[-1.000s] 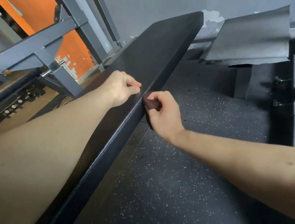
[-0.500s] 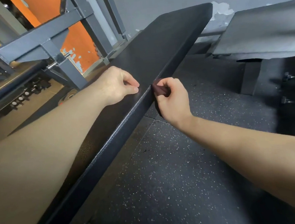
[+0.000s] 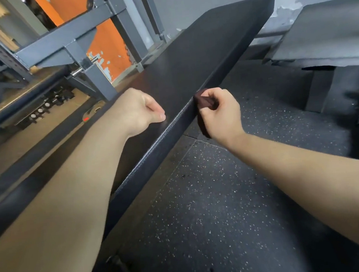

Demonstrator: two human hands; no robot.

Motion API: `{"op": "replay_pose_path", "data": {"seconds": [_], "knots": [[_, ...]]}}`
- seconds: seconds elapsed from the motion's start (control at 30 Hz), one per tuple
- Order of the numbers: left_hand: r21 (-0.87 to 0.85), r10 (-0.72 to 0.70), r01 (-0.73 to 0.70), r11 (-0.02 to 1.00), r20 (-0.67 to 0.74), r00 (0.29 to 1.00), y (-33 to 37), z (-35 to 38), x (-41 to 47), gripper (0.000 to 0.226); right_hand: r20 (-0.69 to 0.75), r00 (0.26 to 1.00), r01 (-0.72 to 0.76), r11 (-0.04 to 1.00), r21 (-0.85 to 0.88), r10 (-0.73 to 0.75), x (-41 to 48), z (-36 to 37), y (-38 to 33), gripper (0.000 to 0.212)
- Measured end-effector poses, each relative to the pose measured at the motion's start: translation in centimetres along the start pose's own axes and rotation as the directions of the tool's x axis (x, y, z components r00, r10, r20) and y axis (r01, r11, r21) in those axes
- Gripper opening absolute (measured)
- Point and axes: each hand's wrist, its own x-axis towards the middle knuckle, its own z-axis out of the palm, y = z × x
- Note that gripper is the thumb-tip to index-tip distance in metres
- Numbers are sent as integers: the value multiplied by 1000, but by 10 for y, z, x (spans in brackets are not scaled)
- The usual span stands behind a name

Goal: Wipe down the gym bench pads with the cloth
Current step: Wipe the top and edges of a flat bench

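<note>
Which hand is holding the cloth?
The right hand. It pinches the dark red cloth against the side edge of the bench pad. The left hand rests on top, holding nothing.

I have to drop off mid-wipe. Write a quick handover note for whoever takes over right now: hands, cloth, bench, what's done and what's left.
Right hand: closed on the dark red cloth, pressing it against the side edge of the black bench pad, about midway along.
Left hand: loose fist resting on the pad's top, bracing, holding nothing.
Done: cannot tell from the surface which parts are already wiped.
Left: probably carry on along the side edge toward the far end, then check the top. A second grey pad sits at right.
</note>
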Motion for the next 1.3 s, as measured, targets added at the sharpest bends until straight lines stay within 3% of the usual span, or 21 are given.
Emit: {"op": "replay_pose_path", "data": {"seconds": [0.27, 0.33, 0.57, 0.7, 0.9, 1.1, 1.2, 1.3], "knots": [[-11, -27, 28, 1000, 31, 999, -4, -7, -3, 6, 190, 955, 198, 968, 156, -226, -74, 13, -23, 10], [-3, -39, 39, 999, 42, 998, -1, -7, -3, 5, 173, 956, 211, 966, 148, -235, -60, 9, -19, 8], [-16, -47, 48, 999, 53, 997, -1, -8, -9, 3, -19, 997, 69, 997, 26, -68, -3, 0, -7, 11], [-17, -40, 40, 999, 49, 998, -5, -7, -15, 8, 20, 997, 69, 997, 37, -69, -28, 7, -12, 11], [-26, -44, 45, 999, 34, 998, -6, -7, -15, 8, 216, 958, 161, 977, 139, -188, -85, 18, -20, 10], [-25, -54, 55, 998, 50, 997, -5, -8, -16, 8, 58, 996, 64, 998, 20, -65, -28, 7, -12, 17], [-35, -41, 42, 998, 46, 998, -8, -7, -17, 7, 50, 999, 10, 1000, 10, -10, -28, 8, -14, 16], [-23, -48, 49, 999, 36, 998, -13, -6, -18, 2, 71, 996, 42, 998, 48, -45, -56, 13, -24, 20]]}}
